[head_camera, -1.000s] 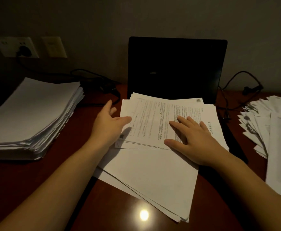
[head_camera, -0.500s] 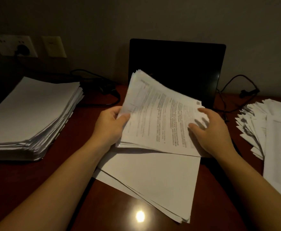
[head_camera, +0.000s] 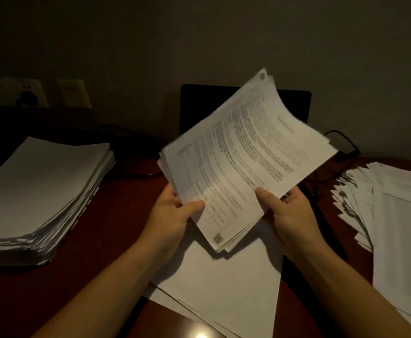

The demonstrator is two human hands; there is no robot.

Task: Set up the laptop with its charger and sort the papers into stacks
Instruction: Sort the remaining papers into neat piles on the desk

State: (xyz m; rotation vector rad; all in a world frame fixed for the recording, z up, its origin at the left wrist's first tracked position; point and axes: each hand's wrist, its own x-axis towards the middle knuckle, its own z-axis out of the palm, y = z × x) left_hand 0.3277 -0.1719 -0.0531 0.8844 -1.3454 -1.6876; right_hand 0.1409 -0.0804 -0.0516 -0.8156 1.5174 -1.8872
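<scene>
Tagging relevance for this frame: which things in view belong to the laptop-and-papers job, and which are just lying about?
Job: printed bundle, held by left hand and right hand; loose sheets beneath; left stack; right stack; laptop; wall plug, likely the charger's.
Lying about: second wall plate.

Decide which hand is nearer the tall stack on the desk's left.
Left. The left hand is right of the tall stack; the right hand farther right, past the held sheaf.

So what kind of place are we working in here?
Likely an office or home study: a wooden desk holds an open laptop and paper stacks, with a wall socket behind.
</scene>
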